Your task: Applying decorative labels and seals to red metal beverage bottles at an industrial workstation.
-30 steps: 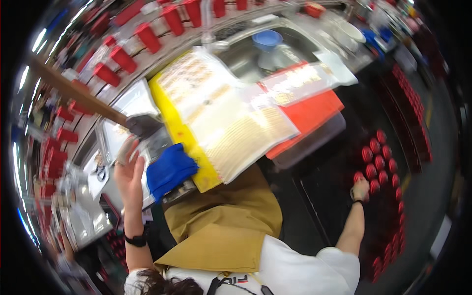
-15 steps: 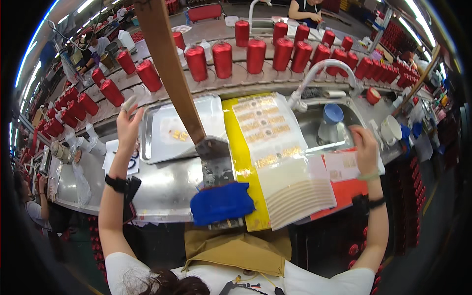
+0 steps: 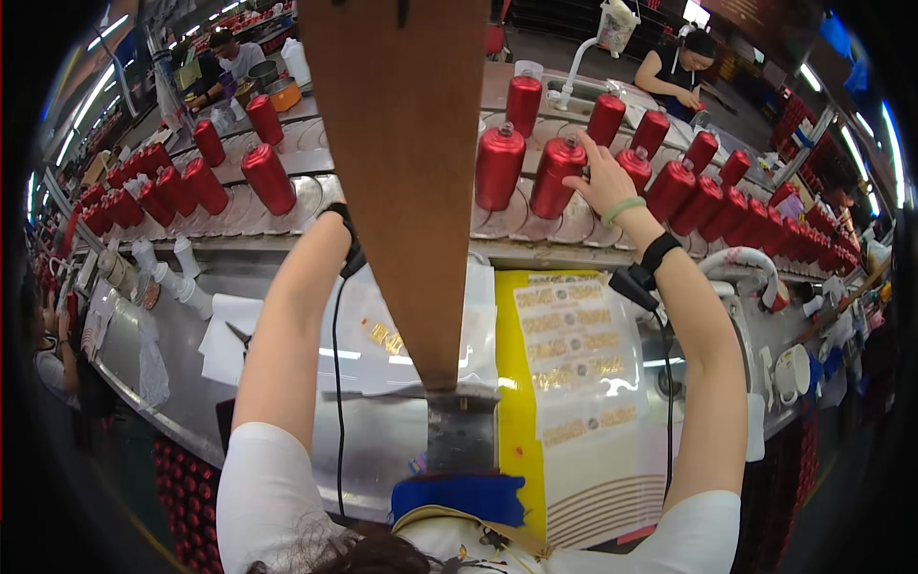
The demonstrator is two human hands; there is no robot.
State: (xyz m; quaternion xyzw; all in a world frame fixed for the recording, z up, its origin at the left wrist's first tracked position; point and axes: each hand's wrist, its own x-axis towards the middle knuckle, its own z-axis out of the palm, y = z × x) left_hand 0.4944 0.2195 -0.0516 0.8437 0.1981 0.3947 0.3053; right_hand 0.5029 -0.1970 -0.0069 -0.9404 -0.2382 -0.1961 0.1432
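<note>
My right hand (image 3: 604, 180) reaches over the conveyor, its fingers stretched and apart. Its thumb and fingertips are at the right side and top of a red bottle (image 3: 555, 178); how firmly they touch cannot be told. Another red bottle (image 3: 632, 168) stands right beside the hand, partly covered by it. My left forearm (image 3: 298, 304) also stretches toward the conveyor. Behind the wide brown wooden post (image 3: 392, 172) my left hand is hidden, so its fingers and anything in them cannot be seen.
Rows of red bottles (image 3: 273, 180) stand on the conveyor. On the steel bench are a white tray (image 3: 483, 330), a yellow board (image 3: 512, 373) with gold-printed transfer sheets (image 3: 574, 349), a blue cloth (image 3: 459, 499) and a curved faucet (image 3: 746, 258). Two people sit across the conveyor.
Both hands have moved forward from above the bench to the conveyor. The left hand has gone behind the post; the right has come to a red bottle. My view has shifted forward.
</note>
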